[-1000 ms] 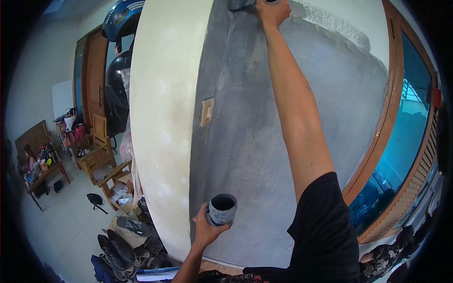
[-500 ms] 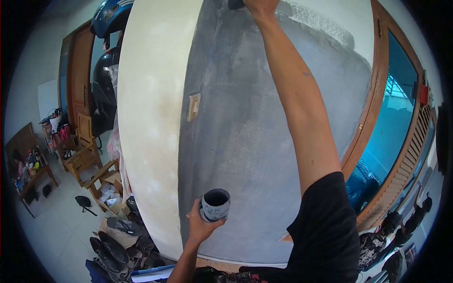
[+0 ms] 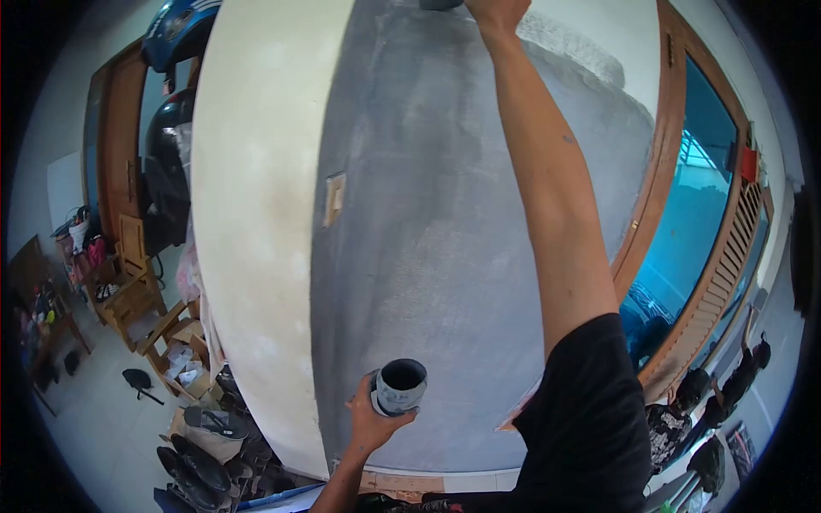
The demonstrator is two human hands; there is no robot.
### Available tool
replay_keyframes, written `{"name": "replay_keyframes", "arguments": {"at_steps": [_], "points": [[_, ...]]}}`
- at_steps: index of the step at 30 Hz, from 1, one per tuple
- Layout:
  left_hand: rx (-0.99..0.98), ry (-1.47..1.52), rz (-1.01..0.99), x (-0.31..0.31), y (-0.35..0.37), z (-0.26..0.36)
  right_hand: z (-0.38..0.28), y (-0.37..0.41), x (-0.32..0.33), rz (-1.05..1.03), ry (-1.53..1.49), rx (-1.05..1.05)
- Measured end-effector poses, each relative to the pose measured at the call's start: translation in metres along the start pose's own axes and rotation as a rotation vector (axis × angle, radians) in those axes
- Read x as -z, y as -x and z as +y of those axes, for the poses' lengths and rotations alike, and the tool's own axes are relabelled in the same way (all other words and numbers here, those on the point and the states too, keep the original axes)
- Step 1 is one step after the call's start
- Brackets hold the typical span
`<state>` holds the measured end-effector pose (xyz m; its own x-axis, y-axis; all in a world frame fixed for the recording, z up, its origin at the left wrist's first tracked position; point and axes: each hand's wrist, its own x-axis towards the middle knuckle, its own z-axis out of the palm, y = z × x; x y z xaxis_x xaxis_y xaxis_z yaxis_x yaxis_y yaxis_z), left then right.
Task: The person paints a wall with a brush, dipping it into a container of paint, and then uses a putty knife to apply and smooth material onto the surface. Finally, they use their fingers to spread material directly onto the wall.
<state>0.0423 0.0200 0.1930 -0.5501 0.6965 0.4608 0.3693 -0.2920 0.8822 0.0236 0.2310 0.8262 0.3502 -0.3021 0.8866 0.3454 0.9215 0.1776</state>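
My left hand point(image 3: 373, 424) is wrapped round a grey-smeared cup point(image 3: 400, 397) with a dark inside, its open top tipped towards me. It is held low in front of the grey-coated wall point(image 3: 428, 282). High at the top edge of the view, my right hand point(image 3: 499, 12) is against the upper part of the wall, cut off by the frame. A dark grey tool point(image 3: 440, 3) shows at its left, mostly out of view. Beside that hand the grey coat meets a streaky, thinly covered patch point(image 3: 575, 53).
A switch box point(image 3: 334, 199) sits in the wall near the cream strip point(image 3: 248, 214). A wood-framed glass door point(image 3: 684, 222) stands right. Shoes point(image 3: 195, 470), a carton point(image 3: 184, 359), and wooden chairs point(image 3: 128, 286) lie left. Two people point(image 3: 727, 385) are at the far right.
My right hand and the dark tool have moved right along the top of the wall. The left hand with the cup has shifted slightly right, and the whole view has turned a little right.
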Motion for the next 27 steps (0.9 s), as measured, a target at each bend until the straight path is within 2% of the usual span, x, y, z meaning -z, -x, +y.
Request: {"name": "replay_keyframes", "arguments": {"at_steps": [2,5,8,10,11,13,15,17,20,22,23,25,27], "points": [[0.062,0.045,-0.049,-0.011,-0.003,0.0,0.034,-0.012,0.031,-0.022,0.19,0.189],[0.049,0.051,-0.075,-0.032,-0.007,-0.002,0.084,-0.03,0.093,-0.005,0.219,0.289],[-0.084,0.031,-0.062,-0.058,-0.01,0.002,0.124,-0.052,0.157,-0.005,0.335,0.275],[-0.08,0.052,-0.083,-0.076,-0.008,0.003,0.123,-0.062,0.201,-0.134,0.276,0.211],[-0.077,0.065,-0.089,-0.081,-0.009,0.002,0.169,-0.083,0.195,-0.009,0.497,0.311],[-0.091,0.086,-0.106,-0.094,-0.007,0.005,0.135,-0.089,0.202,-0.006,0.266,0.163],[-0.109,0.099,-0.11,-0.099,-0.009,0.004,0.12,-0.09,0.178,0.068,0.092,0.206],[-0.121,0.068,-0.129,-0.105,-0.009,0.005,0.107,-0.084,0.146,-0.003,-0.045,0.069],[-0.085,0.094,-0.122,-0.112,-0.01,0.008,0.111,-0.07,0.13,-0.087,0.069,0.075],[-0.074,0.08,-0.118,-0.114,-0.011,0.007,0.127,-0.063,0.139,-0.101,0.195,0.251],[-0.061,0.074,-0.113,-0.117,-0.012,0.006,0.136,-0.066,0.15,-0.096,0.197,0.25],[-0.066,0.073,-0.113,-0.125,-0.014,-0.005,0.157,-0.073,0.185,-0.135,0.385,0.226],[-0.062,0.07,-0.116,-0.129,-0.015,-0.007,0.177,-0.084,0.21,-0.092,0.403,0.344]]}}
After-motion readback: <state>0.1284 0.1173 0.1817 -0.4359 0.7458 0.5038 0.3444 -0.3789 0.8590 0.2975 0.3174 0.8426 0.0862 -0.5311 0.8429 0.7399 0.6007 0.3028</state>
